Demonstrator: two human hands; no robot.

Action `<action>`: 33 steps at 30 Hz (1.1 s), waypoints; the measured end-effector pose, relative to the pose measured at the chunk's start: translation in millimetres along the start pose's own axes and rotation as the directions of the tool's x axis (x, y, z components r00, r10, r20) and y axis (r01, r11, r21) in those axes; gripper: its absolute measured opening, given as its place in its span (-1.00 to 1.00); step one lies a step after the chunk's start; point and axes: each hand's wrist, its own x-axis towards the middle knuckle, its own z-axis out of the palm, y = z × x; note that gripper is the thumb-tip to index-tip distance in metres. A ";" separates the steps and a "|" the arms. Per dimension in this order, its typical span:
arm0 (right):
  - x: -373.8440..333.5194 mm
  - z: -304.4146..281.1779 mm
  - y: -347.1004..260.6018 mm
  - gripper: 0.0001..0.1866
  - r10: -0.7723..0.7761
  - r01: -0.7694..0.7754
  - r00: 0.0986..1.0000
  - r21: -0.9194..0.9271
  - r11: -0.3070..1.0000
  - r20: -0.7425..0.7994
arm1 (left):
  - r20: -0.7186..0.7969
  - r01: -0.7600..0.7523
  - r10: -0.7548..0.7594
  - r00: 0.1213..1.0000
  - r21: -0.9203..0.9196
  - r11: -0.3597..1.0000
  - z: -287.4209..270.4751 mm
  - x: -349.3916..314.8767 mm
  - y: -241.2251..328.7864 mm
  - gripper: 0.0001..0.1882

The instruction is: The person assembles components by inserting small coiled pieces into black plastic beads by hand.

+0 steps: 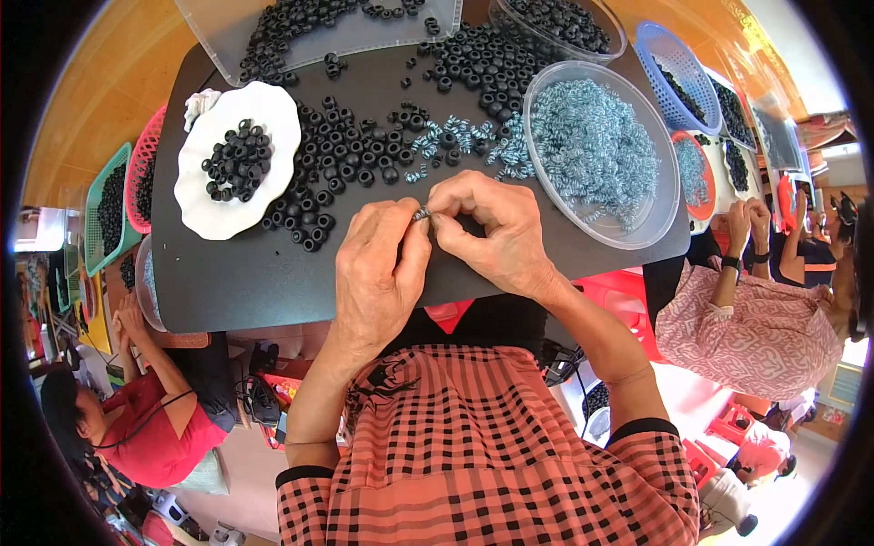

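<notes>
Above the near edge of the dark table, my left hand (378, 259) and my right hand (496, 227) meet, thumbs and forefingers pinched together. Between the fingertips shows a small coil spring (421, 215); a dark part beside it is mostly covered by my fingers. Just beyond my hands lie many loose black round pieces with holes (350, 141) and a scatter of bluish springs (455, 135). A white scalloped plate (202, 150) on the left carries a heap of black pieces. To the right, a clear round tub (669, 218) is filled with bluish springs.
At the back stand a clear plastic box (369, 50) and a round container (614, 41), both with black pieces. A blue basket (651, 45) is at the far right. Co-workers sit on both sides: a red shirt (164, 446) left, a patterned shirt (746, 332) right.
</notes>
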 end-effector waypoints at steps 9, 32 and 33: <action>0.1 -2.9 -2.9 -0.86 -0.033 0.035 0.999 -0.062 0.997 0.035 | 0.230 0.303 -0.255 0.939 -0.206 0.930 -10.5 5.9 -0.6 -0.78; -1.0 -2.2 1.9 -0.82 0.076 -0.080 0.991 0.029 0.996 0.107 | 0.047 0.049 -0.045 0.998 -0.095 0.994 -8.0 1.5 -3.5 -0.80; -0.9 -0.8 3.1 -0.84 0.068 -0.072 0.995 0.047 0.996 0.073 | 0.065 0.071 -0.064 0.996 -0.115 0.991 -7.2 0.7 -3.5 -0.81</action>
